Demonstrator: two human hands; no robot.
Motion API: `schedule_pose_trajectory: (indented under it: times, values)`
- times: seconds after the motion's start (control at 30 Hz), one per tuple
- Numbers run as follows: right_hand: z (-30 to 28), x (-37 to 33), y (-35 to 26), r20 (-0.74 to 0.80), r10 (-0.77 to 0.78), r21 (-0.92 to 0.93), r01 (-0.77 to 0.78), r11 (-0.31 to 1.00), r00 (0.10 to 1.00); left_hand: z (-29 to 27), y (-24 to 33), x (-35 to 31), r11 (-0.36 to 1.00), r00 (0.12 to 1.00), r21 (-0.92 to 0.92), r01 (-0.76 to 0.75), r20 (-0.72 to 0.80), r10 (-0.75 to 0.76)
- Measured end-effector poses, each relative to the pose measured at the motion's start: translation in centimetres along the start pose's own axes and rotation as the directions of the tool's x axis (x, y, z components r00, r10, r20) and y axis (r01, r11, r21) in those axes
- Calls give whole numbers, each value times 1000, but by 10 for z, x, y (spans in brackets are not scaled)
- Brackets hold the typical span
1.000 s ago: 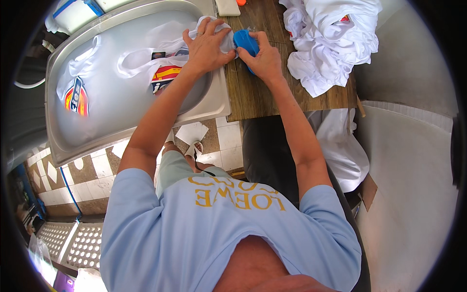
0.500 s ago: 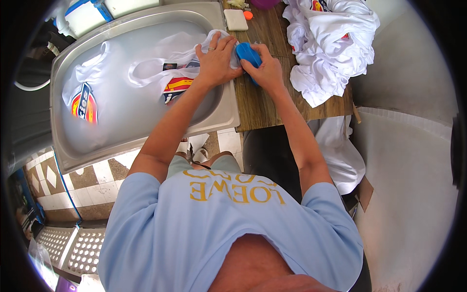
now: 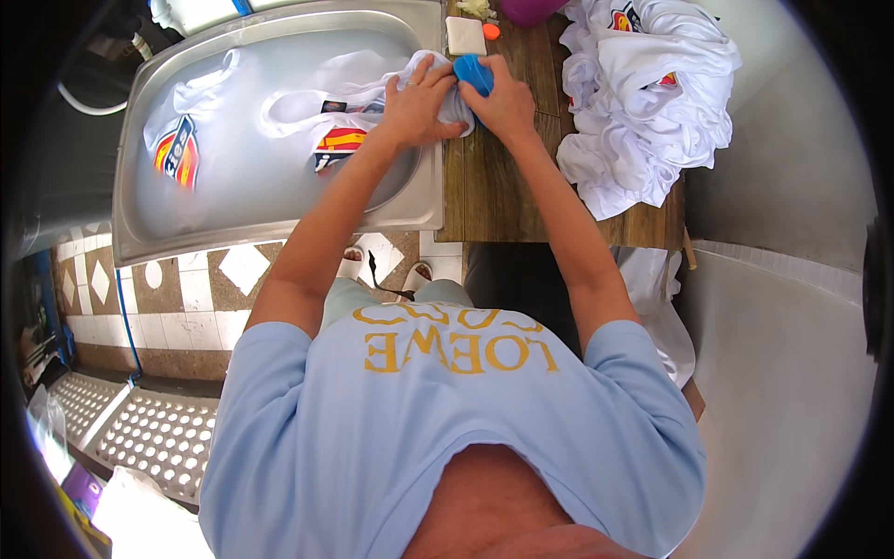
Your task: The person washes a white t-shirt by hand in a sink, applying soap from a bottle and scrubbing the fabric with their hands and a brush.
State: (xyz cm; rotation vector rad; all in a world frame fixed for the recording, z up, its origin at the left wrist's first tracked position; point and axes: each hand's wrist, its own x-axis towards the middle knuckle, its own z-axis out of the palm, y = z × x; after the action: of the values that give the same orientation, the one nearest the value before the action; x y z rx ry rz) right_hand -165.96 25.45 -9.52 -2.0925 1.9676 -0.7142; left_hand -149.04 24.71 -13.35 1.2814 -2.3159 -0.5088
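Note:
A white shirt [image 3: 291, 115] with a coloured print lies partly in cloudy water inside the metal sink [image 3: 279, 233]. Its upper part is drawn over the sink's right rim onto the wooden top [image 3: 494, 196]. My left hand [image 3: 415, 108] presses on that cloth, fingers spread. In my right hand [image 3: 504, 101] is a blue scrubbing brush [image 3: 472, 74], held against the cloth close beside the left hand. The brush's underside is hidden. Farther left in the water floats a second white shirt [image 3: 182, 130] with a similar print.
A heap of wet-looking white shirts [image 3: 652, 102] rests on the right of the wooden top. At its far edge are a pale square block [image 3: 466, 36], a small orange cap [image 3: 491, 32] and a purple object [image 3: 531, 9]. A wall [image 3: 787, 168] stands at the right.
The brush has shifted slightly in my right hand's grip, and its near part no longer shows. My left hand is spread over the cloth in both frames. The view has shifted a little.

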Motion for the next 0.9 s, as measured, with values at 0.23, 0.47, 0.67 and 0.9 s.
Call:
schedule_pose_trajectory:
  times: [0.23, 0.47, 0.67, 0.9]
  values:
    - [-16, -66, 6, 89, -88, 124, 77, 989, 992, -2, -7, -6, 998, 999, 58, 26, 41, -28]
    - [-3, -2, 10, -29, -48, 1, 48, 999, 998, -5, 9, 6, 1000, 996, 31, -4, 85, 1]
    - [-11, -70, -4, 86, -16, 138, 4, 990, 996, 3, -14, -4, 1000, 999, 21, 3, 39, -4]
    - [0, -16, 2, -47, -15, -2, 15, 1000, 999, 0, 3, 3, 1000, 999, -18, -8, 48, 9]
